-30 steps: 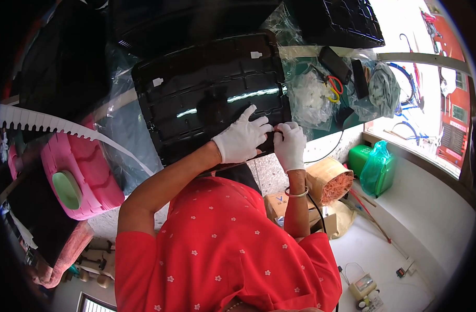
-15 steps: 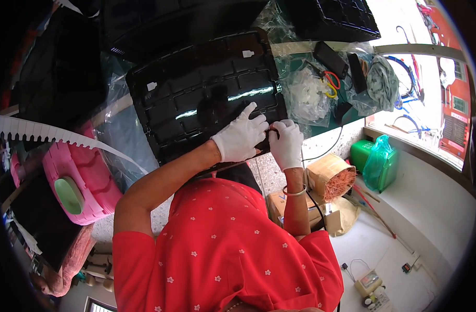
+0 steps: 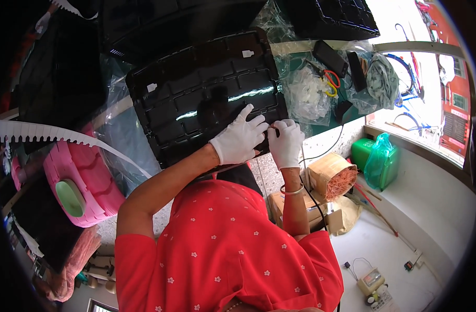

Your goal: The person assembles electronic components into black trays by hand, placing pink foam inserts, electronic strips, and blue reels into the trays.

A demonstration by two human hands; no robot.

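Note:
A glossy black ribbed plastic panel, like a large lid or tray [image 3: 196, 88], lies before me with two small white stickers on it. My left hand [image 3: 239, 138], in a white glove, rests on its near right part with fingers spread. At the panel's near right corner is my right hand [image 3: 287, 145], gloved too, its fingers bent and pinched together. Something small and dark shows at those fingertips; whether it is the panel's edge or a separate piece I cannot tell.
Orange- and yellow-handled scissors [image 3: 331, 86] lie by crumpled clear plastic bags [image 3: 306, 99] on the right. More black bins [image 3: 334, 18] stand behind. Pink plastic crates [image 3: 87, 179] sit at left; a cardboard box [image 3: 331, 174] and green container [image 3: 368, 156] at right. A black cable [image 3: 321, 156] hangs from the table.
The right fingertips have shifted very slightly at the panel's corner. My left hand stays on the panel, and the panel lies where it was.

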